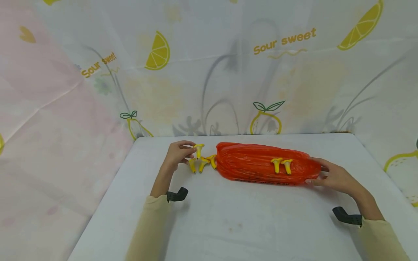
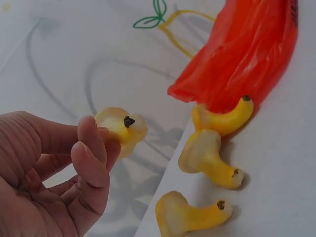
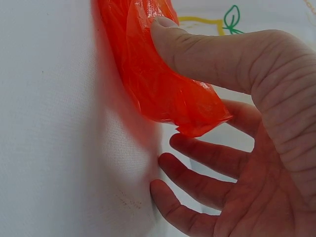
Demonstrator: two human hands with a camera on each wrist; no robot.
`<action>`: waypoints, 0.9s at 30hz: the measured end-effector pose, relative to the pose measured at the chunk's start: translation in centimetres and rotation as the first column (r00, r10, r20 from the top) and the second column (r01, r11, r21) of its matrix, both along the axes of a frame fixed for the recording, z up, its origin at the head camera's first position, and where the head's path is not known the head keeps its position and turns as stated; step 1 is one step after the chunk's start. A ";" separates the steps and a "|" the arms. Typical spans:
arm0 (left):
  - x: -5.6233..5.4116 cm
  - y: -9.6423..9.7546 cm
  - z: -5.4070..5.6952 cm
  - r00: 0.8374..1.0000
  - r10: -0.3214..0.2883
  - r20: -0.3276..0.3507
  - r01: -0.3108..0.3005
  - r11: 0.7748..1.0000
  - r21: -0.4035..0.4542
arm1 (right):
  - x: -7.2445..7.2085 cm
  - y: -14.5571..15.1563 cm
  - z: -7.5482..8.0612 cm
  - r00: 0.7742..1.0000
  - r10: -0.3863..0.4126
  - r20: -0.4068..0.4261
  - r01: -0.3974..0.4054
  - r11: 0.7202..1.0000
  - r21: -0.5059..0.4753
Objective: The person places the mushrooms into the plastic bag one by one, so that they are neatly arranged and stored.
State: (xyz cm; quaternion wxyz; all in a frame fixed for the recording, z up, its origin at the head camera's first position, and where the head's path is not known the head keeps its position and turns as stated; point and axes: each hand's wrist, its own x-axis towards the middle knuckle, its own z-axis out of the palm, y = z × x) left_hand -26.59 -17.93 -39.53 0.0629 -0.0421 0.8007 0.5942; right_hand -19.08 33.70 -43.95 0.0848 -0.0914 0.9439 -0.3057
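A yellow trumpet-shaped mushroom (image 1: 199,150) is pinched between the thumb and fingers of my left hand (image 1: 179,154), its dark-tipped stem end facing the left wrist camera. Just below it, three more such mushrooms (image 2: 210,159) lie on the table, one of them (image 1: 212,161) against the left end of a red plastic bag (image 1: 248,163). Two mushrooms (image 1: 286,166) lie on top of the bag towards its right. My right hand (image 1: 337,176) holds the bag's right end, thumb on the near side and forefinger behind. Its other fingers spread below the bag's tip in the right wrist view.
The white table (image 1: 245,221) runs back to a hanging cloth (image 1: 202,83) printed with lemons and the words "Sour sweet". Black curved pieces (image 1: 177,194) stick out from both wrists, by the beige sleeves (image 1: 148,228).
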 end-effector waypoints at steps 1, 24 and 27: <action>0.0 0.3 0.0 1.000 -0.004 0.001 0.004 1.000 0.008 | 0.0 0.0 0.0 1.000 0.000 0.001 0.000 1.000 0.000; -0.5 5.1 -0.1 0.995 -0.100 0.020 0.099 0.994 0.042 | 0.0 0.1 -0.2 1.000 -0.003 -0.003 0.003 1.000 0.010; -0.6 5.7 -0.2 0.994 -0.105 0.024 0.104 0.994 0.041 | 0.0 0.0 -0.2 1.000 -0.006 0.000 0.006 1.000 0.005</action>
